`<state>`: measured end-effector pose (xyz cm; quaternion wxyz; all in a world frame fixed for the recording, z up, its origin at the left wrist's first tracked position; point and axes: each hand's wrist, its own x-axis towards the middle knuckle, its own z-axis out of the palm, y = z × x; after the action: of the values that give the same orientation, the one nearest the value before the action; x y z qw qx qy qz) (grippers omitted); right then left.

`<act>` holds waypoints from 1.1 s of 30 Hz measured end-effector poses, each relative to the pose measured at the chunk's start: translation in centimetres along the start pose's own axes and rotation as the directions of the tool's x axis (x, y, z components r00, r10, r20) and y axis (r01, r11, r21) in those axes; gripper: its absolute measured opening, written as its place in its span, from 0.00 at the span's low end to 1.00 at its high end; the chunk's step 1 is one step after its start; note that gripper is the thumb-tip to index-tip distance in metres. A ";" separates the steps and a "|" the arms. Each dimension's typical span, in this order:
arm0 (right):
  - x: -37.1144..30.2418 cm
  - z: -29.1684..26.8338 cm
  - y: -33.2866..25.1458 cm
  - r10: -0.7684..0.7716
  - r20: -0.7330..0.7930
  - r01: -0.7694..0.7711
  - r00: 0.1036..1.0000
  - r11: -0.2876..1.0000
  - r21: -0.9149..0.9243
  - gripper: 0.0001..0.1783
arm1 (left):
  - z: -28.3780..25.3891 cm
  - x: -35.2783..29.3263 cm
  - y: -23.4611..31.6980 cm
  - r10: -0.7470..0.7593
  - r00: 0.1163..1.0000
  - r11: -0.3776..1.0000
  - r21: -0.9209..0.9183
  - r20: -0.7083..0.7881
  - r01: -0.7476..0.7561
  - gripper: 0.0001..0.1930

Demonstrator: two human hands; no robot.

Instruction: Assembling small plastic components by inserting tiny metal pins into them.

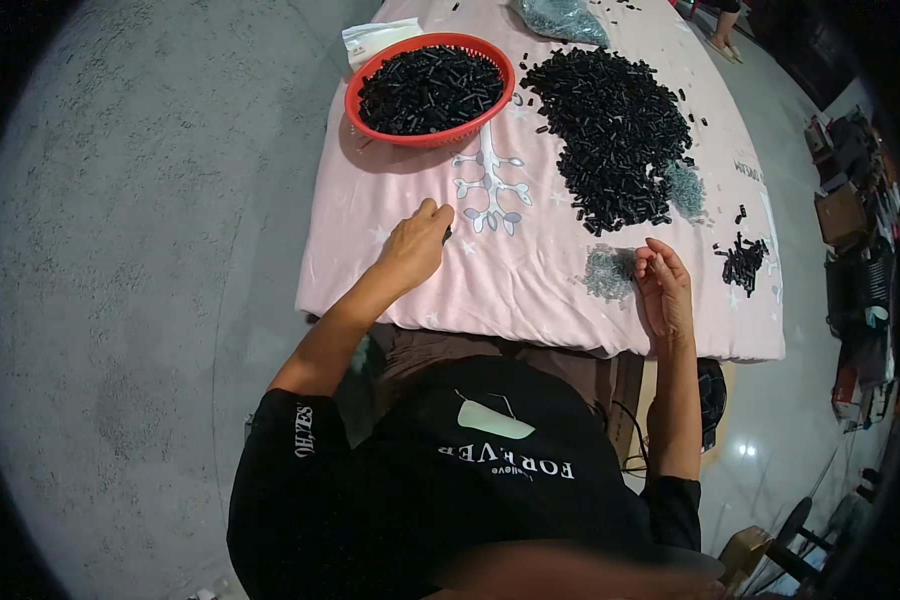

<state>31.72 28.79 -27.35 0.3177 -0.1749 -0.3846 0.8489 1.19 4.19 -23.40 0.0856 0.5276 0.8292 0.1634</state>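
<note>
I see the left hand (415, 248), fingers clamped on a small black piece (447, 235) over the pink sheet (520, 290), probably light, rigid, best side-pinched; whether fingertips meet on the right hand (667, 287), I can't tell

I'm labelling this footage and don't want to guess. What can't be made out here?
All in the head view:
Black piece: mostly hidden by the left hand.
Right hand: anything between its fingertips is too small to tell.
Plastic bag: cut off by the top edge.
White packet: partly hidden by the red basket.
</note>
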 end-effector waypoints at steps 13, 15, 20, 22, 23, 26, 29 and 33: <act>0.3 -0.2 0.2 -0.003 -0.014 0.003 1.000 0.999 -0.037 0.16 | -8.9 7.6 -1.5 0.150 0.900 0.982 -0.041 -0.408 -0.182 0.11; 0.1 -0.2 0.0 0.003 -0.035 -0.004 0.999 0.999 -0.044 0.17 | -10.5 10.1 -2.0 0.238 0.817 0.970 0.090 -0.526 -0.225 0.16; 0.1 0.1 0.0 0.007 -0.021 -0.008 1.000 0.999 -0.049 0.17 | -11.2 8.3 -0.3 0.093 0.854 0.995 0.072 -0.511 -0.066 0.17; -0.1 0.2 0.1 0.002 -0.024 -0.003 1.000 0.999 -0.045 0.17 | -8.9 7.0 -1.5 0.111 0.931 0.989 -0.054 -0.347 -0.138 0.13; -0.1 0.1 0.0 -0.001 -0.023 0.000 1.000 0.999 -0.039 0.17 | -8.2 5.3 -0.3 0.024 0.977 0.992 -0.113 -0.211 -0.049 0.11; -0.1 -0.1 0.0 0.007 -0.018 -0.007 1.000 1.000 -0.029 0.17 | -5.4 1.7 0.7 -0.089 0.989 0.995 -0.027 0.121 0.093 0.07; 0.0 0.0 -0.3 0.019 -0.006 -0.020 1.000 0.999 -0.027 0.16 | -3.8 -0.2 0.2 -0.078 0.981 0.997 -0.011 0.178 0.082 0.06; -0.2 -0.1 -0.2 0.003 -0.018 -0.004 1.000 0.999 -0.047 0.16 | -2.9 -0.4 -0.5 -0.059 0.973 0.995 -0.066 0.225 0.076 0.06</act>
<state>31.97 28.81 -27.24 0.3155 -0.1907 -0.4011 0.8386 0.01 3.10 -20.91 0.2031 0.5106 0.8252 0.1310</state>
